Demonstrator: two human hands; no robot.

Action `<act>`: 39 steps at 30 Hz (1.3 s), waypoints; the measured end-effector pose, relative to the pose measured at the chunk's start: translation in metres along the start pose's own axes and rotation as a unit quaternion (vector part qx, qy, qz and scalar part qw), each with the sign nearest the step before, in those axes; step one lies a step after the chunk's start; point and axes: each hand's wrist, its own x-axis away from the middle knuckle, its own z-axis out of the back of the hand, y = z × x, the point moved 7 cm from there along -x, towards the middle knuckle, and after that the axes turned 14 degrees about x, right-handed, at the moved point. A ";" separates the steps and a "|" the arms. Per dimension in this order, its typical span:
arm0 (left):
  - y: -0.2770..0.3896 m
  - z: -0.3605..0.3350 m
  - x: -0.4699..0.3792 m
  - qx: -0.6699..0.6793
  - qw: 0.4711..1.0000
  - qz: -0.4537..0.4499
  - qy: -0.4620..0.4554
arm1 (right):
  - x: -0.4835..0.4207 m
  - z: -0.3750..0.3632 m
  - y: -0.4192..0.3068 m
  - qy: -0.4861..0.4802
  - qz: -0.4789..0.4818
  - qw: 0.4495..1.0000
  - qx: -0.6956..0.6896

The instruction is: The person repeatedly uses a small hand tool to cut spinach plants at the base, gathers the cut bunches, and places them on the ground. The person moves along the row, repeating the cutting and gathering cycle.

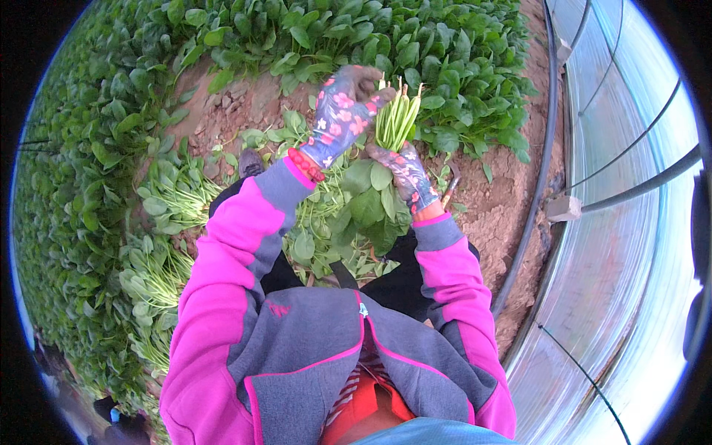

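Observation:
My right hand (409, 172), in a floral-patterned glove, grips a bunch of spinach (397, 119). Its pale cut stem ends point away from me, and the broad leaves hang down toward my lap. My left hand (345, 111), in a matching glove, is at the stem ends with curled fingers. Its thumb overlaps the stems; whether it pinches one is unclear. Loose spinach leaves and stems (320, 217) lie on the ground between my legs, below the bunch.
Spinach piles (186, 197) lie to my left. Standing spinach (356, 33) grows ahead and along the left. Beside my right wrist is a curved tool (449, 192), perhaps a sickle. A black hose (548, 111), a concrete block (564, 209) and plastic sheeting (617, 233) line the right side.

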 end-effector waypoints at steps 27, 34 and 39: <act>-0.012 -0.008 0.011 -0.043 0.994 0.049 -0.091 | -0.007 0.024 0.005 0.083 0.052 0.985 0.143; 0.013 -0.004 0.012 -0.227 0.958 -0.137 -0.106 | 0.003 0.031 -0.022 0.137 0.065 0.941 0.301; -0.011 0.013 0.004 -0.359 0.907 -0.079 -0.204 | 0.010 0.040 -0.040 0.211 0.153 0.901 0.346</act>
